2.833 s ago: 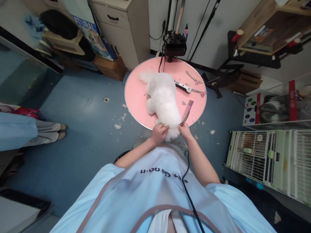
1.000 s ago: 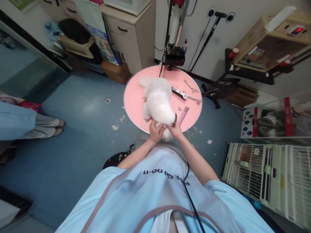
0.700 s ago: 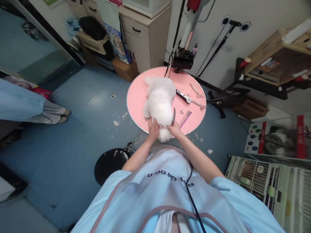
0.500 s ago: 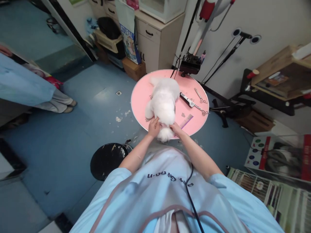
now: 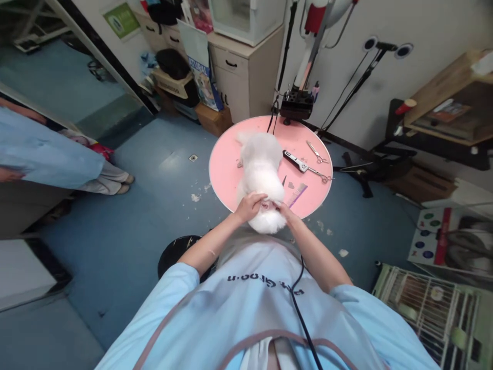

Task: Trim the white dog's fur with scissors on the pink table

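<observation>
Pink round tabletop on a blue floor: at its near edge the left hand has its grip clenched in the white dog's fur, and the right hand grasps shears. Beyond lie a comb, a clipper and scissors.

Dog: plain white, no markings. Counter: flat pink, paler rim. Shears at the dog: dark, possibly steel in shadow. Comb: lilac. Clipper: black and white. Scissors: silvery. Floor: blue, flecked with white tufts. Apron: pale blue, dusky-pink edging, dark lettering. Black cable across it.
</observation>
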Motion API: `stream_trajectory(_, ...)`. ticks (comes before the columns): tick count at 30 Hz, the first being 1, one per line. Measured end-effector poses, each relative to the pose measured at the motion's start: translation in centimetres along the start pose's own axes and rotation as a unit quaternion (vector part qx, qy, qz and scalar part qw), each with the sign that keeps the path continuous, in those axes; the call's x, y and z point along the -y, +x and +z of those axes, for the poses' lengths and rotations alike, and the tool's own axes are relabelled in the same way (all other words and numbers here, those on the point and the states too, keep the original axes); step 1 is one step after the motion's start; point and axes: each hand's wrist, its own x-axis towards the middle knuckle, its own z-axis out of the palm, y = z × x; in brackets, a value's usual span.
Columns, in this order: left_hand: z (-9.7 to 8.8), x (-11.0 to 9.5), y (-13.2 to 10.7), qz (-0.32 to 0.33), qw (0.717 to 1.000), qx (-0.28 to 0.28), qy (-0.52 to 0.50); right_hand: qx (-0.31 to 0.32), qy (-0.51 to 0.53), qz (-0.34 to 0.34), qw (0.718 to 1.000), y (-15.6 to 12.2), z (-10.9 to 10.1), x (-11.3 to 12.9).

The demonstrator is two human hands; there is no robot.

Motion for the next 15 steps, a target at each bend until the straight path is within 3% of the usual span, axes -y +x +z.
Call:
stream_trajectory(3,-0.5,0.5,0.3,0.021,0.999,0.024,-0.007,-0.018,0.013,0.002,1.0,-0.1,0.5,-0.2)
stream_trajectory(9,-0.7,1.6,0.1,-0.044,0.999,0.021,-0.011,-0.05,0.02,-0.004,0.999,-0.3,1.5,-0.6)
stream_trajectory(15,-1.0,3.5,-1.5,0.073,0.995,0.063,-0.024,-0.08,-0.006,-0.002,0.997,0.1,1.2,-2.0)
